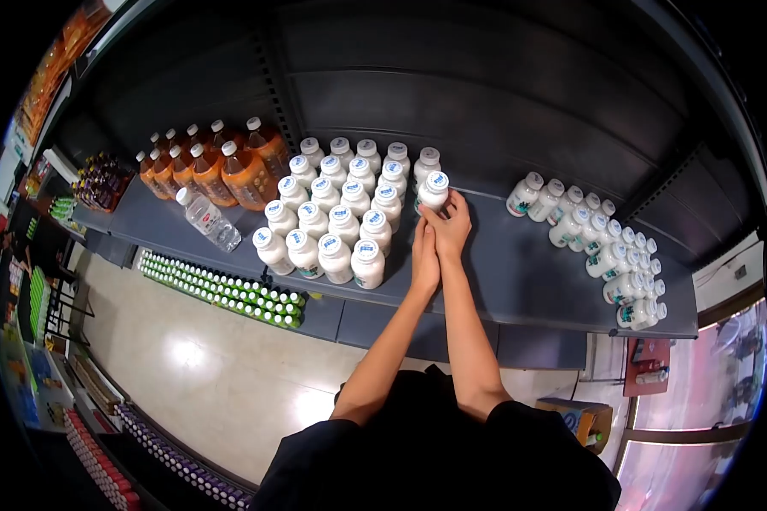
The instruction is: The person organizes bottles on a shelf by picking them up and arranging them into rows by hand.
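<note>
A white bottle with a white-and-blue cap (pixel 435 191) is at the back right end of a block of similar bottles. My right hand (pixel 450 228) is closed around its lower part, with the thumb in front and fingers on the right side. My left hand (pixel 426 260) lies just below and against the right hand, its fingers stretched out toward the bottle; their tips are partly hidden. Several matching white bottles (pixel 334 258) stand upright in rows to the left of my hands on the dark grey shelf (pixel 520 272).
More white bottles (pixel 609 260) stand in a curved group at the right end. On the left, orange drink bottles (pixel 245 179) stand behind a tilted clear water bottle (pixel 209 220). Green bottles with white caps (pixel 222 289) line a lower shelf. A cardboard box (pixel 579 417) is on the floor.
</note>
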Tool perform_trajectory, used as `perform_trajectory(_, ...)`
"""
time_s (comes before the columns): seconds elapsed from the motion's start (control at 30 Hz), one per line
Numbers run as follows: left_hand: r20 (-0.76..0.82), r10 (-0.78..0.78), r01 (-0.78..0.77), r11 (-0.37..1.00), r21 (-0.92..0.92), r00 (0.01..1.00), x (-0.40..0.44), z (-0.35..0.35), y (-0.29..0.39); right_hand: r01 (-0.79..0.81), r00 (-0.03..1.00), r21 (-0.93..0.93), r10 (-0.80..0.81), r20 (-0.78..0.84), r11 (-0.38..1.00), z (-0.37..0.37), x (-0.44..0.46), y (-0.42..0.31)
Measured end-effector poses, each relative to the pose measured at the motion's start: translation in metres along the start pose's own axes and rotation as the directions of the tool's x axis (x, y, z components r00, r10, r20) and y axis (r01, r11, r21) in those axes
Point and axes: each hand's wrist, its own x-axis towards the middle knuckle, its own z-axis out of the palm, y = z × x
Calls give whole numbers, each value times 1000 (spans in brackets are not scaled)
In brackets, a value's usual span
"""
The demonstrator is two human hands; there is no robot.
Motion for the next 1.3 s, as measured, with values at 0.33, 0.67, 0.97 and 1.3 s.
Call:
perform_trajectory(0.33,-58,-13,4,989,-145,998,24,-9,-14,-61,996,-118,68,56,991,15,14,8)
perform_trajectory(0.67,-67,11,-10,1000,3,998,24,-18,-19,28,999,-220,-20,38,975,16,12,12)
perform_trajectory(0.97,-73,-7,12,998,69,997,25,-18,-22,-22,998,-160,30,49,987,8,13,18)
perform_trajectory(1.3,-91,-89,83,994,-68,992,22,-16,-16,-42,994,-185,60,91,982,4,14,14)
